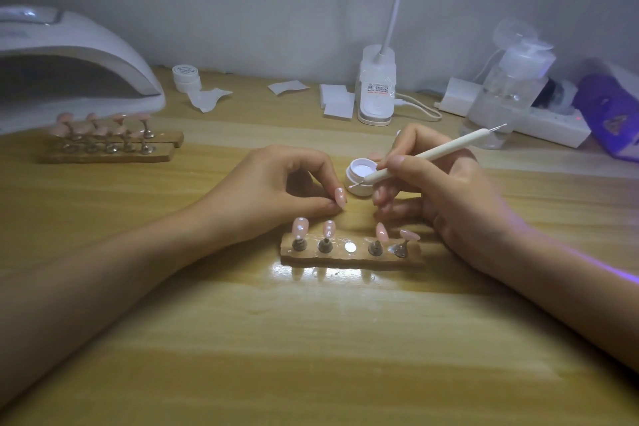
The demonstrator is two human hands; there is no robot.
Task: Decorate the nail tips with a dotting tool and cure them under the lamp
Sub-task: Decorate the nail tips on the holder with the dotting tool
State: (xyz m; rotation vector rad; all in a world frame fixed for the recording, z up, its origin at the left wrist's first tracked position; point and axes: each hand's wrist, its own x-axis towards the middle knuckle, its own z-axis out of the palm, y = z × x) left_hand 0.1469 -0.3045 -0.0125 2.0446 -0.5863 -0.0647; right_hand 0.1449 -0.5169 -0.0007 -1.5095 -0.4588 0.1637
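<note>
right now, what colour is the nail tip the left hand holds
Pink tip with a white dot; head view.

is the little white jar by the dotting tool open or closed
Open: the small white jar has no lid on it, and the pale gel inside shows from above.

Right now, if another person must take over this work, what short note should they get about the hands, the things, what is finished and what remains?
Left hand: pinches one pink nail tip, which already has a white dot.
Right hand: holds the dotting tool like a pen, its point at that tip, in front of the open gel pot.
Near holder: two dotted tips, two plain tips, middle slot bare.
Far holders: more tips, in front of the lamp; too blurred to tell whether they have dots.
Left to do: finish the held tip, dot the two plain ones, then cure.
</note>
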